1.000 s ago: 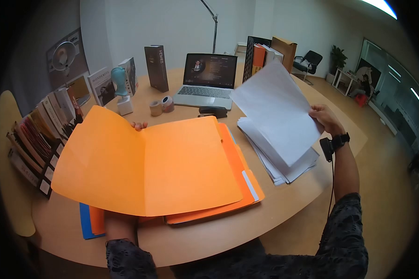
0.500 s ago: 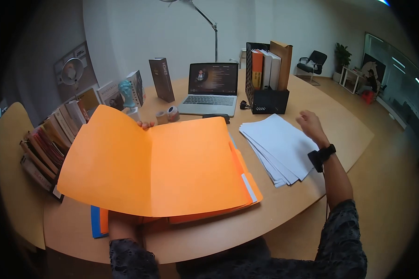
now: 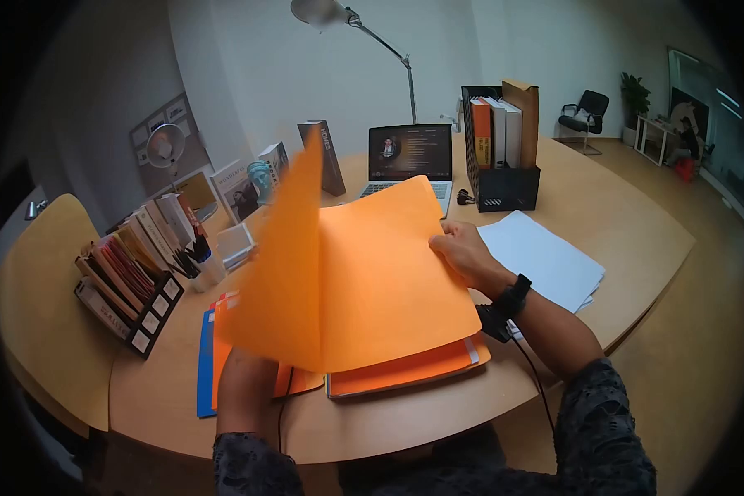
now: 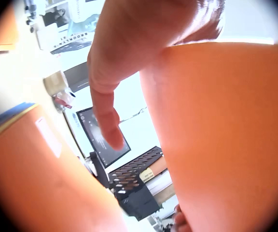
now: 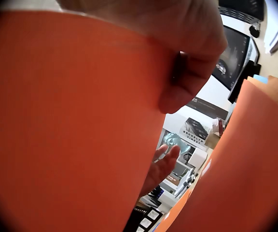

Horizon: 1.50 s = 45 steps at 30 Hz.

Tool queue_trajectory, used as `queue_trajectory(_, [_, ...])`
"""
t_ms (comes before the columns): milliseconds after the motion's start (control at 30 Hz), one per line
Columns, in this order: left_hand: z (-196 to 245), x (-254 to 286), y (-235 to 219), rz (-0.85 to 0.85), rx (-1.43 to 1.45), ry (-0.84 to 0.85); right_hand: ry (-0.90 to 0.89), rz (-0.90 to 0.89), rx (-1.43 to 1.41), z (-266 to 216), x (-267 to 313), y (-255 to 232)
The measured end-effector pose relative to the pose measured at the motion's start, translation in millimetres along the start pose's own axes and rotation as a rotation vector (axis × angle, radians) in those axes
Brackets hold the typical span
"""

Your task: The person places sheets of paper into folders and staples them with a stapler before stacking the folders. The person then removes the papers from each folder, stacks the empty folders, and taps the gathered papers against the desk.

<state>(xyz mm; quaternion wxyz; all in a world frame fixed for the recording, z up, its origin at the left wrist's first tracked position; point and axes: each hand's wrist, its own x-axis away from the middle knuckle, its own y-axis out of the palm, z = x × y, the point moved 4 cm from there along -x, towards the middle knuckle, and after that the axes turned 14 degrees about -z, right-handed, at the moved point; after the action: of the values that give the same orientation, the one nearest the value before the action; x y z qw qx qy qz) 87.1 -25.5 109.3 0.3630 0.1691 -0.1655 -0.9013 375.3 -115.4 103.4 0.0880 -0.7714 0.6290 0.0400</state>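
Observation:
An orange file folder (image 3: 388, 273) is raised over the desk with its left flap standing up. My right hand (image 3: 469, 255) pinches its right edge between thumb and fingers; the right wrist view also shows the fingertips (image 5: 175, 99) curled over that edge. Behind the flap, my left hand (image 4: 139, 48) is hidden in the head view. The left wrist view shows its fingers extended beside the folder, and they appear loosely spread in the right wrist view. More orange folders (image 3: 397, 378) lie beneath the raised one. A stack of white paper (image 3: 546, 256) lies to the right.
A laptop (image 3: 411, 153) and a black file holder (image 3: 508, 188) with books stand at the back. On the left are a book rack (image 3: 153, 318), a pen cup (image 3: 211, 269) and a blue folder (image 3: 206, 372). A desk lamp (image 3: 409, 83) rises behind the laptop.
The right hand laid a lifted sheet back on the paper stack, released it, and moved left to the folder's right edge. The folder's left flap has swung upward.

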Motion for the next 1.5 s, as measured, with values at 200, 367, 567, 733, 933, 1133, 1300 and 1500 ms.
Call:
queue_trajectory(200, [31.5,40.0,-31.9,-0.071,-0.154,-0.027,0.06,-0.028,-0.296,-18.6,13.0,7.9])
queue_trajectory(367, [89.5,122.5,-109.4,0.169,-0.186,0.031,0.183,-0.053,-0.294,-3.5,24.1,-26.3])
queue_trajectory(567, [94.4,204.7,-185.2,0.371,-0.355,-0.089,0.301,-0.083,-0.192,9.8,33.0,-28.7])
queue_trajectory(733, [73.5,222.6,-215.7,0.475,-0.55,-0.27,0.347,-0.11,-0.08,12.7,35.4,-26.4])
queue_trajectory(933, [99.8,200.2,-217.1,0.497,-1.585,-0.58,0.362,-0.104,-0.123,14.7,33.9,-21.7])
queue_trajectory(1133, [62.5,73.8,-79.5,0.113,-1.317,-0.265,0.338,-0.059,-0.223,16.3,25.9,-23.5])
queue_trajectory(1300, [-5.0,0.2,-27.8,-0.002,-0.986,-0.303,0.274,-0.083,-0.366,5.6,8.2,-22.6])
queue_trajectory(1500, [-36.0,-27.0,-63.5,0.029,-0.665,-0.224,0.088,-0.363,-0.481,-19.1,-30.8,-0.8])
